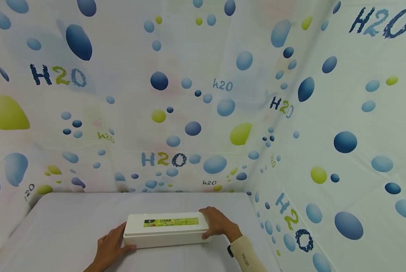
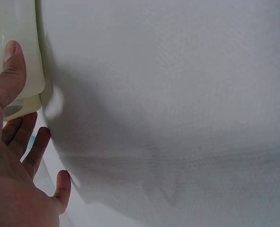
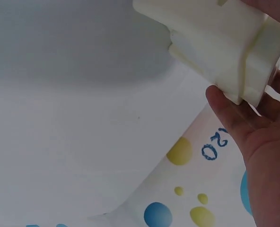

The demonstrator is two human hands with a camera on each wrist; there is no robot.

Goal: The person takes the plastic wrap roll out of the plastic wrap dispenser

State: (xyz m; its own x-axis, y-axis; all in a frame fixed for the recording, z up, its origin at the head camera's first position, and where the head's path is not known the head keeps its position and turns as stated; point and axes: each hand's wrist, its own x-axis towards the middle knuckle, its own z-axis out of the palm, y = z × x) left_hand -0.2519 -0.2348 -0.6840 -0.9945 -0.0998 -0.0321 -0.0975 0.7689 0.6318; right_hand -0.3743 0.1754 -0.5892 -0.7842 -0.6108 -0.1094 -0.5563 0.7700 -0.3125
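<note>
A long white lidded box (image 1: 167,240) lies across the table, with a yellow-green printed label (image 1: 171,222) on its lid. At the box's left end, my left hand (image 1: 108,244) holds it with the thumb on the front side and the fingers around the end. My right hand (image 1: 219,223) grips the opposite end, thumb low on the front and fingers over the lid's edge. In the left wrist view, the thumb presses the box wall (image 2: 14,28). The right wrist view shows fingers against the box's end (image 3: 206,33). The lid sits on the box, hiding the inside.
A white-covered table (image 1: 70,215) spreads under the box. Behind it and on the right stand curtain-like walls (image 1: 128,121) printed with blue and green drops and "H2O" lettering. A dark band (image 1: 230,251) is at the right wrist, beside a beige sleeve (image 1: 246,255).
</note>
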